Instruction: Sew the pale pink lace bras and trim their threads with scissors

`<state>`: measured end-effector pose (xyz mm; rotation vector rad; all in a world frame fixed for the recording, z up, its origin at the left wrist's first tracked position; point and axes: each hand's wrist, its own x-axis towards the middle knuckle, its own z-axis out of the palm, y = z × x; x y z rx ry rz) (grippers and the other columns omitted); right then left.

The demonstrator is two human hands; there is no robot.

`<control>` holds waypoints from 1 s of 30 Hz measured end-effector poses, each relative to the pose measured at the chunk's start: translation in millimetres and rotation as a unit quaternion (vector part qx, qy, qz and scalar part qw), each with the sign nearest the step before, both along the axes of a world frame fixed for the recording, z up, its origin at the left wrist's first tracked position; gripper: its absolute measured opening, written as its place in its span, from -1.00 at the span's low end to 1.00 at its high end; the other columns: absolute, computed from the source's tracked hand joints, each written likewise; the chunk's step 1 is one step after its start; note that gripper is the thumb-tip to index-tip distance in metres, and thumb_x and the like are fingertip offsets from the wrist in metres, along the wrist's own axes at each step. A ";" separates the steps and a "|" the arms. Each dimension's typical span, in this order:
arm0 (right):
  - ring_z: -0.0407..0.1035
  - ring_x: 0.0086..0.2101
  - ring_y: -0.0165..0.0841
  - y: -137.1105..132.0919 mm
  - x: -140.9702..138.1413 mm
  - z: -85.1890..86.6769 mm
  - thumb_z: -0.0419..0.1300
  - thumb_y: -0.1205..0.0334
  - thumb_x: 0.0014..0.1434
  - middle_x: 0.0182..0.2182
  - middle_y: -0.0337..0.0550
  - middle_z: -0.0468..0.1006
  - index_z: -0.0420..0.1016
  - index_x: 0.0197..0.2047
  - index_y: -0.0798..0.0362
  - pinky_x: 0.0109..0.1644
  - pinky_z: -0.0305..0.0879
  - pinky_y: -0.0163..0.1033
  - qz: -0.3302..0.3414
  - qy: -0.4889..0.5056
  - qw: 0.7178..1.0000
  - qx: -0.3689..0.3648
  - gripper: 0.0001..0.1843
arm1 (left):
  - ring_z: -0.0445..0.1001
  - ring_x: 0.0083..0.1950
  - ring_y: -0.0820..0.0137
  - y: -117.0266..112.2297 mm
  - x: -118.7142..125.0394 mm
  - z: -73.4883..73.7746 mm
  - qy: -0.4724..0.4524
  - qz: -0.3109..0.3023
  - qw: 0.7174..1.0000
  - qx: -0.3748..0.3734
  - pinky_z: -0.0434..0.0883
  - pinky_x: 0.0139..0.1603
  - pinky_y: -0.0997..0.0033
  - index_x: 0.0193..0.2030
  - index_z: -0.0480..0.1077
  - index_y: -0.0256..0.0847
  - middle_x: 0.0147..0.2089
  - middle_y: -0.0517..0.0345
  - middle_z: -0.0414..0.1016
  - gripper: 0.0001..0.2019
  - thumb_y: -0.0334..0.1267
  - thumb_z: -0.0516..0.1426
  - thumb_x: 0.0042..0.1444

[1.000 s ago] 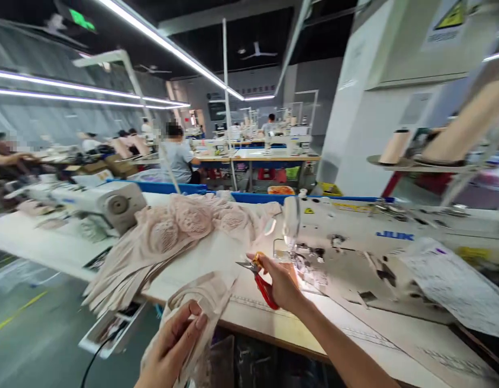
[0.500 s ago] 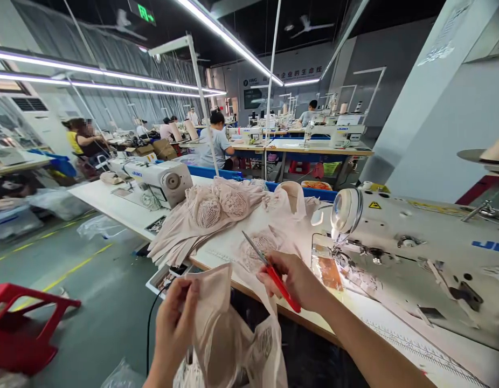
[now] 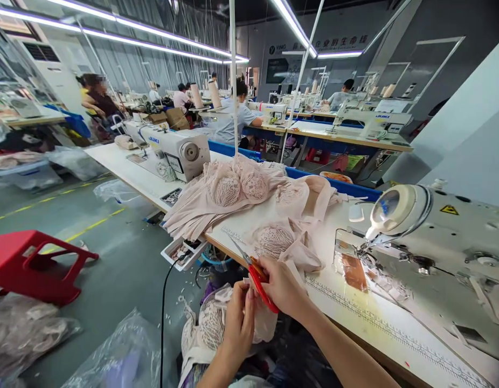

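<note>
My right hand (image 3: 282, 284) is closed around red-handled scissors (image 3: 262, 291), whose blades point up and to the left over the table's front edge. Just below them, my left hand (image 3: 238, 320) pinches the edge of a beige bra (image 3: 266, 327) that hangs down behind my fingers. Both hands are close together, and part of the bra is hidden by them. A bra with a lace cup (image 3: 212, 322) lies lower, over my lap. Past the scissors, another lace-cupped bra (image 3: 274, 240) rests on the white sewing table (image 3: 314, 307).
A sewing machine (image 3: 443, 231) with a lit needle area stands at right. Piled bras (image 3: 217, 194) lie at the table's far left, beside a second machine (image 3: 180, 151). Below are a small drawer (image 3: 185, 253), a red stool (image 3: 39, 264) and plastic bags (image 3: 120, 345). Co-workers sit beyond.
The view has swung left. My hands have come together, with the scissors now right beside my left fingers. The held bra has dropped lower and is more hidden.
</note>
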<state>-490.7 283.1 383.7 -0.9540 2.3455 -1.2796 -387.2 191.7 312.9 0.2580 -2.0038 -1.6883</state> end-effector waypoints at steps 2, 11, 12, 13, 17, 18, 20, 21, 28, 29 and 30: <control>0.14 -0.51 -0.41 5.1 -0.2 -7.2 0.17 0.27 0.02 -0.58 -0.33 0.29 0.09 -0.50 0.01 -0.45 -0.04 -0.31 0.000 -0.001 1.000 0.007 -0.74 | 0.33 -0.42 0.40 -4.3 5.0 -7.9 -0.034 -0.027 0.999 -0.032 0.30 -0.39 0.45 -0.21 0.32 -0.17 -0.37 0.15 0.39 -0.66 0.02 -0.09 0.37; 0.40 -0.33 -0.24 86.3 63.5 -64.9 0.05 -0.27 0.26 -0.29 -0.06 0.46 0.35 -0.21 -0.01 -0.24 0.38 -0.18 -0.062 -0.255 0.963 -0.057 -0.54 | 0.23 -0.52 0.44 -13.8 19.9 -27.1 -0.152 -0.074 0.985 -0.024 0.13 -0.51 0.49 -0.34 0.34 -0.18 -0.52 0.23 0.29 -0.61 0.09 -0.01 0.28; 0.39 -0.36 -0.25 94.5 72.5 -71.6 0.01 -0.31 0.27 -0.32 -0.07 0.45 0.34 -0.26 -0.01 -0.27 0.37 -0.18 -0.052 -0.277 0.959 -0.035 -0.51 | 0.22 -0.53 0.45 -13.7 19.5 -28.5 -0.153 -0.071 0.986 -0.014 0.12 -0.52 0.49 -0.36 0.34 -0.19 -0.52 0.23 0.29 -0.61 0.09 0.00 0.27; 0.37 -0.37 -0.26 101.0 79.6 -77.0 0.01 -0.32 0.26 -0.35 -0.09 0.44 0.32 -0.31 -0.02 -0.29 0.35 -0.17 -0.041 -0.289 0.956 -0.015 -0.49 | 0.21 -0.53 0.45 -13.5 18.8 -29.9 -0.153 -0.071 0.986 -0.007 0.12 -0.53 0.50 -0.36 0.33 -0.19 -0.52 0.23 0.29 -0.62 0.09 0.01 0.26; 0.24 -0.40 -0.30 108.4 86.2 -83.7 0.07 -0.33 0.22 -0.45 -0.20 0.34 0.21 -0.40 -0.01 -0.31 0.23 -0.18 -0.005 -0.255 0.966 0.047 -0.47 | 0.26 -0.50 0.45 -12.5 16.2 -33.9 -0.149 -0.083 0.985 -0.004 0.17 -0.49 0.51 -0.34 0.33 -0.19 -0.49 0.21 0.33 -0.67 0.02 0.02 0.27; 0.20 -0.42 -0.31 106.0 83.4 -83.2 0.06 -0.33 0.22 -0.46 -0.22 0.31 0.18 -0.41 -0.01 -0.32 0.20 -0.19 0.002 -0.237 0.969 0.064 -0.46 | 0.27 -0.49 0.45 -12.1 16.1 -34.3 -0.148 -0.088 0.985 -0.004 0.17 -0.49 0.51 -0.34 0.33 -0.19 -0.49 0.22 0.33 -0.68 0.00 0.02 0.27; 0.15 -0.43 -0.33 98.0 75.9 -82.4 0.04 -0.31 0.24 -0.48 -0.25 0.29 0.15 -0.42 -0.01 -0.33 0.17 -0.21 0.012 -0.202 0.975 0.087 -0.47 | 0.26 -0.50 0.45 -11.5 16.6 -34.1 -0.148 -0.094 0.985 -0.005 0.16 -0.49 0.51 -0.35 0.32 -0.19 -0.50 0.23 0.31 -0.69 -0.01 0.02 0.27; 0.15 -0.43 -0.33 93.2 72.2 -82.9 0.06 -0.30 0.23 -0.48 -0.25 0.28 0.15 -0.42 -0.01 -0.33 0.16 -0.22 0.013 -0.192 0.977 0.088 -0.48 | 0.24 -0.51 0.45 -11.3 17.2 -33.6 -0.148 -0.095 0.984 -0.008 0.15 -0.50 0.51 -0.35 0.32 -0.19 -0.51 0.24 0.30 -0.70 -0.01 0.02 0.27; 0.07 -0.62 -0.42 78.3 69.1 -95.6 0.14 -0.30 0.16 -0.63 -0.34 0.11 0.12 -0.51 -0.01 -0.57 0.00 -0.31 -0.012 -0.260 0.964 0.051 -0.44 | 0.18 -0.47 0.44 -14.5 23.2 -25.1 -0.156 -0.098 0.983 -0.006 0.11 -0.48 0.47 -0.31 0.32 -0.20 -0.46 0.20 0.29 -0.65 0.03 -0.03 0.32; 0.08 -0.60 -0.42 80.3 70.6 -93.7 0.17 -0.27 0.16 -0.63 -0.33 0.12 0.10 -0.53 0.00 -0.56 0.01 -0.31 -0.027 -0.226 0.973 0.044 -0.44 | 0.18 -0.46 0.44 -14.8 24.0 -23.6 -0.158 -0.102 0.982 0.009 0.12 -0.47 0.47 -0.29 0.32 -0.20 -0.45 0.20 0.28 -0.65 0.05 -0.03 0.32; 0.10 -0.58 -0.41 82.7 71.9 -90.1 0.19 -0.21 0.17 -0.61 -0.31 0.16 0.10 -0.54 0.00 -0.53 0.04 -0.31 -0.050 -0.178 0.982 0.033 -0.46 | 0.20 -0.45 0.43 -14.7 24.9 -21.9 -0.160 -0.106 0.981 0.027 0.14 -0.45 0.47 -0.26 0.31 -0.19 -0.43 0.20 0.29 -0.65 0.06 -0.03 0.32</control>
